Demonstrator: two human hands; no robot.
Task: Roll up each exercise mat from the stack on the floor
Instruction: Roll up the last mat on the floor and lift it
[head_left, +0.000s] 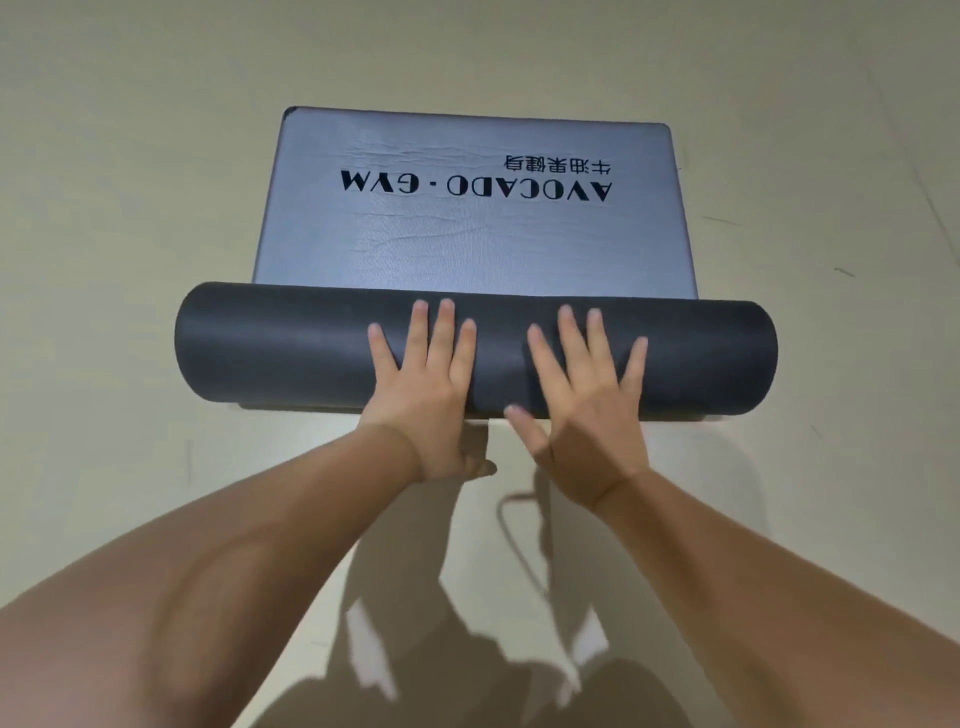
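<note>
A grey exercise mat (467, 228) lies on the floor, its flat far part printed with upside-down black lettering "AVOCADO · GYM". Its near part is wound into a thick dark roll (291, 348) lying crosswise. My left hand (431, 384) presses flat on the middle of the roll, fingers straight and spread. My right hand (582, 395) lies flat on the roll just to the right, fingers spread, thumb at the roll's near edge. The edge of another layer (296, 408) shows under the roll at its near side.
Pale beige floor (130, 208) surrounds the mat on all sides. Shadows of my arms and body fall on the floor in front of the roll. A few dark scuff marks (844, 271) dot the floor at right.
</note>
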